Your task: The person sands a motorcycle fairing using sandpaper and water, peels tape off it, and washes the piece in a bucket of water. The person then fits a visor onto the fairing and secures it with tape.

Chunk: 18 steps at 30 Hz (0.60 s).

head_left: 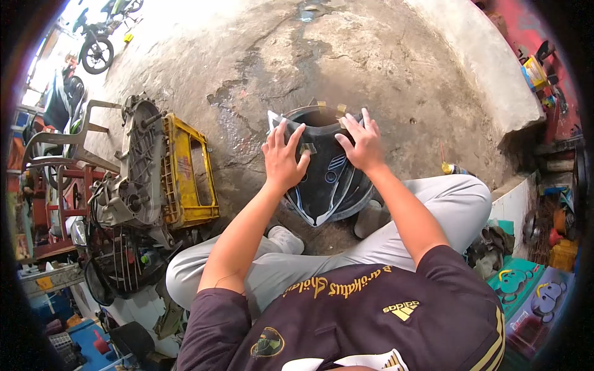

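Note:
Between my legs stands a black plastic panel (322,179), like a motorcycle fairing, with white and blue edging that runs to a point towards me. Pieces of tape (309,148) stick to its surface and its upper rim. On its left side lies my left hand (285,156), open, with fingers spread and the thumb near one tape piece. My right hand (362,143) is open too, its fingers spread along the upper right edge, close to another bit of tape. Under and around the panel shows a dark rounded form, which I cannot make out fully.
At the left, an engine casing (140,161) stands beside a yellow plastic crate (189,176). Behind it is a metal chair frame (74,139). Motorcycles (96,52) are parked at the far left. A low concrete ledge (489,68) runs along the right, with a small bottle (455,169) below it.

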Each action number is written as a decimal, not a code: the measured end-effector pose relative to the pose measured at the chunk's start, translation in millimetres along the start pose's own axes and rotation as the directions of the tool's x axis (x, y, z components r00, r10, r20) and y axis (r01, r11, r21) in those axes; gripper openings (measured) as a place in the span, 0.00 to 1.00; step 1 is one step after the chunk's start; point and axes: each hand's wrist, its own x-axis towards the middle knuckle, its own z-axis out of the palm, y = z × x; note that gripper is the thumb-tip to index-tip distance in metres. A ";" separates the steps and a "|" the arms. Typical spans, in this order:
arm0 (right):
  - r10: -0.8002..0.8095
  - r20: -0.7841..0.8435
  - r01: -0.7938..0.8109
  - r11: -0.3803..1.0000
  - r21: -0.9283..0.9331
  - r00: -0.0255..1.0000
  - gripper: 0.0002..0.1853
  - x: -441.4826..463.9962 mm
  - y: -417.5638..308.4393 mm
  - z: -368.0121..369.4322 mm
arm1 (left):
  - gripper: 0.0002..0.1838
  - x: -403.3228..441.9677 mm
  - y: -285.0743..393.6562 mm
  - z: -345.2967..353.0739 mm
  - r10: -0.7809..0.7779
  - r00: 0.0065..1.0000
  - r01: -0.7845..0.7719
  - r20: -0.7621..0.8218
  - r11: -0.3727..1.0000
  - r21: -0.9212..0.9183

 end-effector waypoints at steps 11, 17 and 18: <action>-0.140 0.100 0.143 0.989 -0.026 0.985 0.38 -21.4 -14.8 6.6 | 0.39 0.4 -17.3 4.4 0.068 0.998 -0.069 -0.011 0.988 -0.137; -0.138 0.186 0.108 0.981 0.164 0.973 0.44 -40.9 -35.5 -0.9 | 0.38 -1.0 -16.8 6.3 0.063 0.998 -0.064 -0.018 0.991 -0.119; -0.170 0.212 0.129 0.973 0.192 0.963 0.45 -45.4 -39.4 -3.4 | 0.39 -2.0 -16.4 6.6 0.063 0.998 -0.065 -0.021 0.992 -0.112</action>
